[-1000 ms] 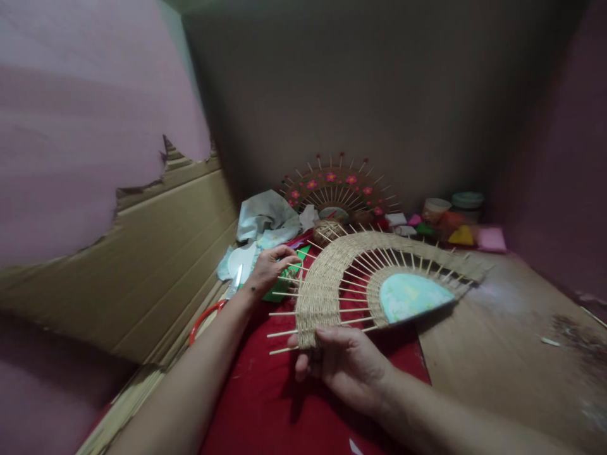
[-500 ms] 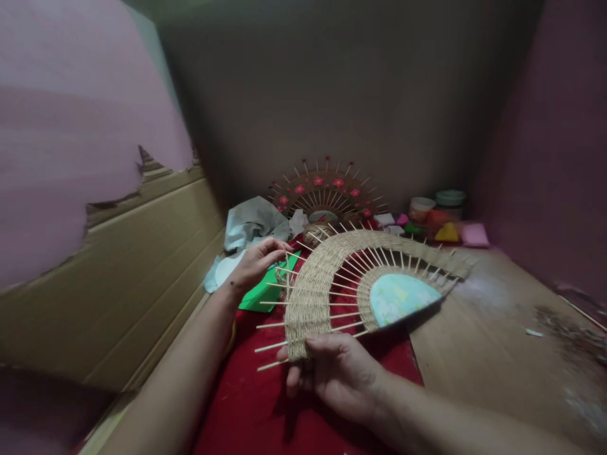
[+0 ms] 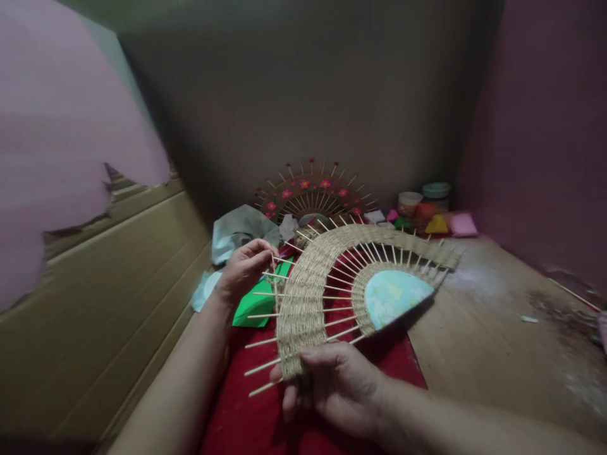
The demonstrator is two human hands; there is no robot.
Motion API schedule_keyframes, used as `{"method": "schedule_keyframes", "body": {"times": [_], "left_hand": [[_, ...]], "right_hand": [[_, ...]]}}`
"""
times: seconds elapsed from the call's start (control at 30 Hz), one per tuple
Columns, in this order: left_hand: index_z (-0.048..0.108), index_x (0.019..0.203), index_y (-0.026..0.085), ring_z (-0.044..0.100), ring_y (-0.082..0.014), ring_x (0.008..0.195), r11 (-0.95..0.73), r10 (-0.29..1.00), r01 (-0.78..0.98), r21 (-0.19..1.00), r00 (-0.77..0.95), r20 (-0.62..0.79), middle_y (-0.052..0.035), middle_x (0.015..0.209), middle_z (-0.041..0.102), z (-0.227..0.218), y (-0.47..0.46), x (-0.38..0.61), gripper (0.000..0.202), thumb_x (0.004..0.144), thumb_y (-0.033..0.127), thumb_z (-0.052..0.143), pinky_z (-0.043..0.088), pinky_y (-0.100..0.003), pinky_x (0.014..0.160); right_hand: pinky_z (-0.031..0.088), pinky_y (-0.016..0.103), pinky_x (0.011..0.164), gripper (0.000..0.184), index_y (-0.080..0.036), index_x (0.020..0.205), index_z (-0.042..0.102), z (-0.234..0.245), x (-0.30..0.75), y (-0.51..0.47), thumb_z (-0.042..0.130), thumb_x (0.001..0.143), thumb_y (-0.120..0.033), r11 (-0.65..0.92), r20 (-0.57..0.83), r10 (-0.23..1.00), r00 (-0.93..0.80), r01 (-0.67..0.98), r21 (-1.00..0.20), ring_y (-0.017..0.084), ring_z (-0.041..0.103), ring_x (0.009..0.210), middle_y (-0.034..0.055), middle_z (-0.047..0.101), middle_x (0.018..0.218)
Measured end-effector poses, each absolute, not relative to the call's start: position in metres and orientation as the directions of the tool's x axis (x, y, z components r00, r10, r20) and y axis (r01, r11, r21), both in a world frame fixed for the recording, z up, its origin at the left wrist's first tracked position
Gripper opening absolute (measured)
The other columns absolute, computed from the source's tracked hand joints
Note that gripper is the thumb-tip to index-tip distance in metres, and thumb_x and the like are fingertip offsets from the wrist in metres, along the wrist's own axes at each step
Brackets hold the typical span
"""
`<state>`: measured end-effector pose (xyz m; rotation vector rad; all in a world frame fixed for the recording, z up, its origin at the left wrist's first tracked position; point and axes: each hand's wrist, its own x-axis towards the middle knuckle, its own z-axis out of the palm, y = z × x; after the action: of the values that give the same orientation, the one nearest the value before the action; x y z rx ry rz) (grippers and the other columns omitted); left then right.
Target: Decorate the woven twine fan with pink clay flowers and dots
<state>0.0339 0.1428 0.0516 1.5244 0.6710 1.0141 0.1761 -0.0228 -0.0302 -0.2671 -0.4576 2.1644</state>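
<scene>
half-round tan woven fan (image 3: 301, 297), pale blue-green centre, held tilted; thin strand (image 3: 275, 278) beside its stick-fringed edge

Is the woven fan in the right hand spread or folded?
Spread: the woven fan's sticks splay outward around the pale blue panel.

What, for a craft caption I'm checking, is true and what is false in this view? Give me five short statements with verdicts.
1. The right hand grips the lower end of the woven band. True.
2. The half-round panel inside the band's curve is black. False: it is pale blue-green.
3. Pink flowers decorate the rear fan-shaped piece. True.
4. The left hand rests on the half-round panel. False: it is beside the band's outer edge, fingertips pinched at a thin strand.
5. The green sheet lies to the right of the woven band. False: it lies to the left.
</scene>
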Motion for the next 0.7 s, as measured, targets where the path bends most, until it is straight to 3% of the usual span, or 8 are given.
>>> {"method": "schedule_keyframes", "body": {"times": [0.23,0.4,0.6,0.7], "left_hand": [[0.056,0.066,0.012,0.043,-0.0025,0.04,0.025,0.843,-0.071,0.997,0.538,0.018,0.0036,0.055,0.053,0.048,0.154,0.046,0.027,0.056,0.023,0.079,0.03,-0.014,0.037],[0.058,0.07,0.013,0.053,-0.0074,0.045,0.103,0.864,-0.037,0.994,0.499,-0.071,0.0019,0.057,0.057,0.024,0.149,0.07,0.022,0.063,0.023,0.076,0.041,-0.018,0.044],[0.059,0.088,0.017,0.055,-0.0071,0.05,0.076,0.884,-0.115,0.99,0.467,-0.014,0.0024,0.067,0.062,0.015,0.147,0.069,0.029,0.064,0.02,0.074,0.042,-0.017,0.046],[0.057,0.094,0.019,0.058,-0.0084,0.054,0.055,0.888,-0.153,0.987,0.459,0.022,0.002,0.073,0.064,0.015,0.148,0.064,0.035,0.063,0.02,0.074,0.043,-0.018,0.048]], "right_hand": [[0.042,0.036,0.067,0.03,-0.007,0.086,0.063,-0.03,0.175,-0.022,0.062,0.063,-0.027,-0.557,0.026,0.787,-0.616,-0.729,-0.399,0.018,0.063,0.054,0.0083,0.07,0.075],[0.042,0.035,0.067,0.033,-0.003,0.083,0.066,-0.032,0.173,-0.023,0.061,0.062,-0.028,-0.565,0.011,0.785,-0.619,-0.723,-0.397,0.018,0.063,0.054,0.0091,0.069,0.078],[0.042,0.035,0.066,0.042,0.003,0.085,0.064,-0.033,0.175,-0.024,0.059,0.063,-0.032,-0.602,-0.02,0.759,-0.651,-0.689,-0.404,0.019,0.062,0.054,0.0111,0.066,0.062],[0.043,0.036,0.065,0.037,0.0,0.085,0.062,-0.034,0.178,-0.026,0.059,0.064,-0.031,-0.623,-0.059,0.755,-0.654,-0.685,-0.378,0.02,0.063,0.057,0.0129,0.066,0.068]]}}
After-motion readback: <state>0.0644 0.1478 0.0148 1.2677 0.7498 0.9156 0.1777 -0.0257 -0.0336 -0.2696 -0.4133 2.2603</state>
